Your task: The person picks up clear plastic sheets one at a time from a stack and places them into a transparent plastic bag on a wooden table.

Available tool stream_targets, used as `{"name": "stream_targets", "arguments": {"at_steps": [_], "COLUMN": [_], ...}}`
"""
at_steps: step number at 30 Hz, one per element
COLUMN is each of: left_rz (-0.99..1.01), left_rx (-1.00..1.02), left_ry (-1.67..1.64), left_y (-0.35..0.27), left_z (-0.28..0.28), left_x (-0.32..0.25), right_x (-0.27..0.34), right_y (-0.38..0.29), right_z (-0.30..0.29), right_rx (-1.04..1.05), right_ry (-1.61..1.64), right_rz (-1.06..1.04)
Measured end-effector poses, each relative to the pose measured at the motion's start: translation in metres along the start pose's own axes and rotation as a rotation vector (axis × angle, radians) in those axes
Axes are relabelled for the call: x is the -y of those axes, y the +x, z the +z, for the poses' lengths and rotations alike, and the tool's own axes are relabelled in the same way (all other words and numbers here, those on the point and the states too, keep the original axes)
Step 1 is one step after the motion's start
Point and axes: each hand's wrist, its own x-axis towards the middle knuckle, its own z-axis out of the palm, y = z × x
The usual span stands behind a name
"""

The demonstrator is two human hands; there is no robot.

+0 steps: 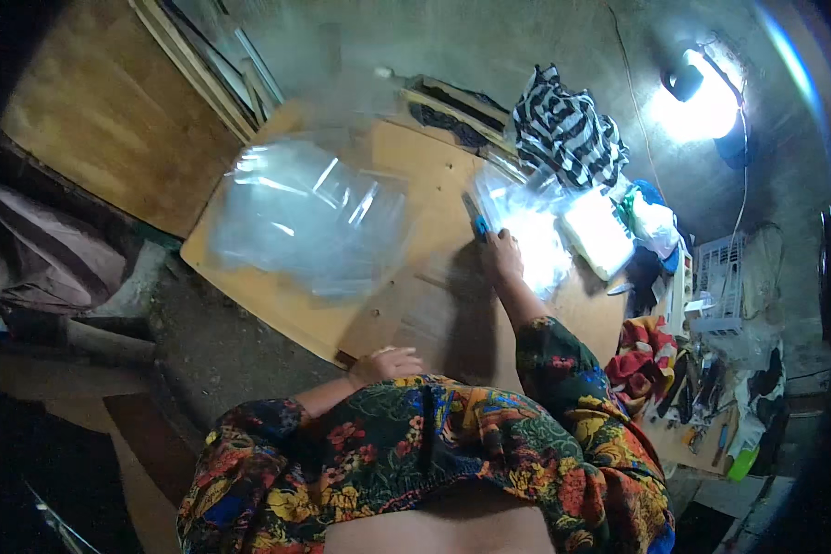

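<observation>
My right hand (505, 257) reaches forward over the wooden table (422, 149), its fingers closed around the blue handle of a cutting tool (480, 223). The tool has a dark, narrow blade pointing away from me; whether it is a knife or scissors I cannot tell. My left hand (390, 363) lies at the table's near edge, close to my body, fingers extended and nothing visible in it. A spread of clear plastic bags or sheets (305, 215) covers the left part of the table. More clear plastic (537, 239) lies beside my right hand, bleached by glare.
A bright lamp (706, 97) shines at the upper right. Near the table's far right are a black-and-white striped cloth (568, 131) and a white package (599, 232). A red patterned cloth (640, 360) and a white wire basket (719, 277) are at right. A wooden board (118, 104) stands left.
</observation>
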Motion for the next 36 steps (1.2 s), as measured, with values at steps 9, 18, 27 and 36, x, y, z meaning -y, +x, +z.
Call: {"name": "stream_targets", "arguments": {"at_steps": [9,18,27,36], "left_rz": [-0.765,-0.946,-0.896,-0.943], "left_rx": [-0.127,0.163,0.183,0.387], "left_ry": [0.172,0.774,-0.056,0.229], "left_y": [0.053,0.103,0.233,0.265], "left_z": [-0.211,-0.231,-0.148,-0.072], "left_x": [0.128,0.259,0.347,0.385], "right_x": [0.005,0.0,0.012,0.027], "right_y": [-0.075,-0.104,-0.108,-0.112], "right_z": [0.023,0.031,0.019,0.004], "right_rx": [-0.259,-0.409,-0.478,-0.454], "right_ry": [0.047,0.01,-0.055,0.026], "right_rz": [-0.033,0.018,-0.003,0.029]}}
